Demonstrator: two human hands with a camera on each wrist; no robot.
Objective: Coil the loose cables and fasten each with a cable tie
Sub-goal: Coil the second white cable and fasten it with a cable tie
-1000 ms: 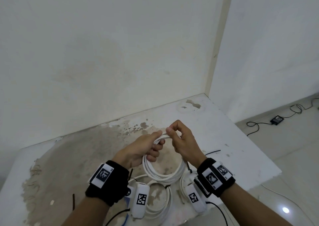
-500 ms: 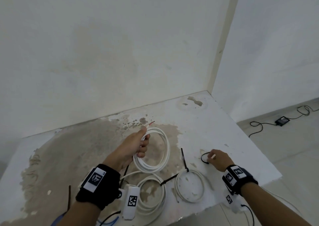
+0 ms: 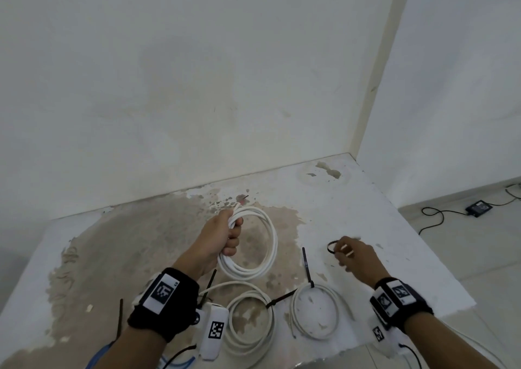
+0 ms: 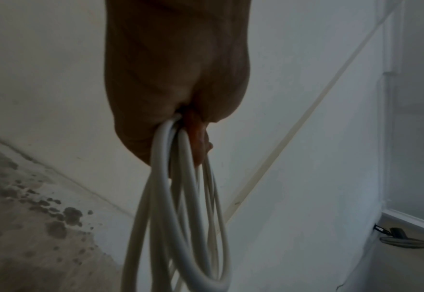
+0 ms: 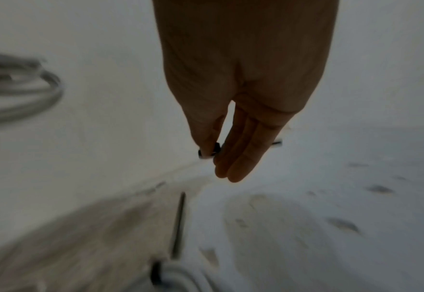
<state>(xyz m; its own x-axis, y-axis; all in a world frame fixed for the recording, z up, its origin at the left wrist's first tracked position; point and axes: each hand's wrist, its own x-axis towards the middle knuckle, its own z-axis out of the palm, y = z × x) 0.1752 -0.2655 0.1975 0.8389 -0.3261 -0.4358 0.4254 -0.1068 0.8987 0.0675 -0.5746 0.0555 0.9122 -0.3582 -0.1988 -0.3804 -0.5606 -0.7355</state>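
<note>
My left hand [image 3: 232, 232] grips a white cable coil [image 3: 269, 244] at its upper left and holds it above the stained white table [image 3: 366, 213]. In the left wrist view the loops of the coil [image 4: 181, 217] hang from the closed fist of the left hand [image 4: 181, 126]. To the right, my right hand [image 3: 342, 253] pinches a curled black cable tie [image 3: 332, 249] just above the table. The blurred right wrist view shows the thumb and forefinger of that hand [image 5: 212, 154] on the tie [image 5: 216, 149].
Two more white coils [image 3: 251, 320] [image 3: 315, 315] lie near the table's front edge, each with a black tie [image 3: 279, 301] [image 3: 307, 267] on it. A loose black tie [image 3: 120, 320] lies front left. Walls stand behind; a power adapter [image 3: 479, 207] lies on the floor.
My right hand let go of the coil, swung out to the right and picked up the black tie. My left hand alone now holds the coil, a little farther back.
</note>
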